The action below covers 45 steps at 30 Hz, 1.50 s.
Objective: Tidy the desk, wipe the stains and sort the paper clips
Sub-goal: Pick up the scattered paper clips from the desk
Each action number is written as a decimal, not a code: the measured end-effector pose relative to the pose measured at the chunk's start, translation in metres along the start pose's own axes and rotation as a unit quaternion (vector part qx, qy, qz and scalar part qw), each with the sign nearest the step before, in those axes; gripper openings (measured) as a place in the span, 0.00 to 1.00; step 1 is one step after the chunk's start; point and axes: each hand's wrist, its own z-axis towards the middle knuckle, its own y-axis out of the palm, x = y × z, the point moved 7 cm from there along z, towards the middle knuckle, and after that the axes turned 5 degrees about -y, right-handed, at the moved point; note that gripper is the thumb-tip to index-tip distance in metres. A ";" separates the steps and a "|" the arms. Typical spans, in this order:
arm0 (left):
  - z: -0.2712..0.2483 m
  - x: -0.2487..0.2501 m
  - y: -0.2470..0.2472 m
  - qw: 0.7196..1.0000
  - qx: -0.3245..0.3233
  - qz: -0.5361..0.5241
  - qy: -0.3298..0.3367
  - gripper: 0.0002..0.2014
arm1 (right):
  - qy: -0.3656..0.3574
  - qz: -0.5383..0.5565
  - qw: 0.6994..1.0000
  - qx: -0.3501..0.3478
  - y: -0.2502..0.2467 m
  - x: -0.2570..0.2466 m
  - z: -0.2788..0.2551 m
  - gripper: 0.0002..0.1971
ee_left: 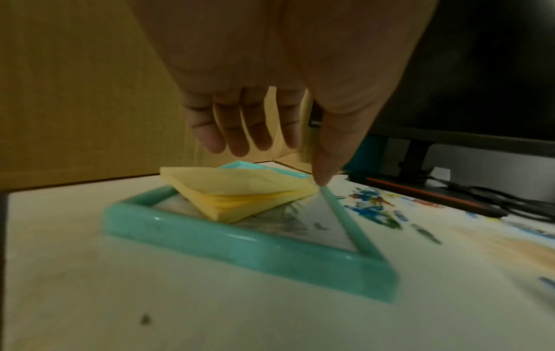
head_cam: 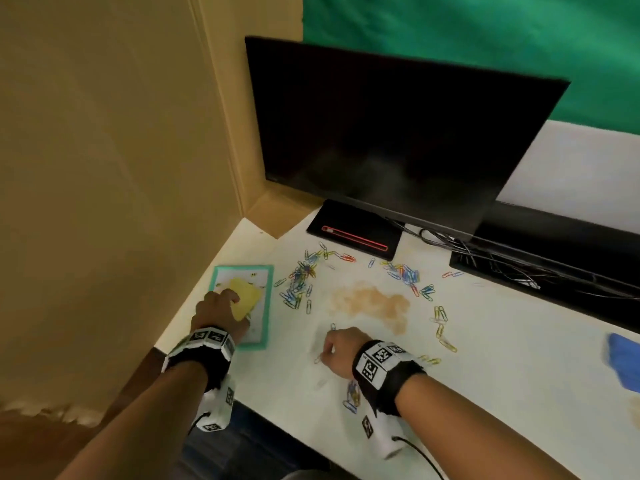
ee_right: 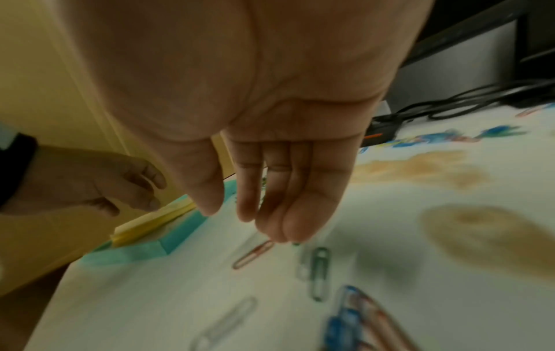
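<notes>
Fingers (ee_right: 297,228) of the right hand (head_cam: 341,351) hang loosely together, tips just above or touching a red paper clip (ee_right: 253,254) near the front edge of the tabletop (head_cam: 519,358); whether they already pinch it I cannot tell, though nothing shows held between them. Thin bent wire like this should be nearly weightless, stiff and flat against the surface, so I would judge it best taken by sliding a fingertip under one rounded end or nipping it at the edges (dragging it to the front edge would also free it). A green clip (ee_right: 320,273) lies just beside it, and more clips lie in scattered heaps (head_cam: 298,282) toward the back, around a brown stain (head_cam: 370,303) in the middle. Over at the left edge, the left hand (head_cam: 218,310) hovers with fingers (ee_left: 234,133) spread and relaxed, gripping nothing, above a yellow sticky-note pad (ee_left: 240,192) lying on a teal-framed board (ee_left: 240,244). That pad looks light and soft, its top sheets curling, so its sides offer the surer hold.
</notes>
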 end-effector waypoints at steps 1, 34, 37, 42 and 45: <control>0.005 -0.006 0.000 1.000 -0.008 0.015 -0.013 0.28 | 0.001 0.010 1.000 -0.002 -0.001 -0.009 0.010 0.18; 0.002 -0.075 0.030 0.966 -0.103 -0.129 -0.198 0.52 | 0.122 0.418 0.899 -0.038 0.032 -0.087 0.095 0.21; -0.010 -0.078 0.031 0.964 -0.085 -0.141 -0.207 0.52 | 0.116 0.386 0.914 -0.040 0.036 -0.089 0.090 0.30; -0.026 -0.087 0.032 0.957 -0.082 -0.169 -0.219 0.51 | 0.125 0.388 0.913 -0.028 0.044 -0.084 0.083 0.34; -0.033 -0.089 0.033 0.950 -0.079 -0.203 -0.222 0.53 | 0.119 0.395 0.911 -0.022 0.049 -0.085 0.078 0.34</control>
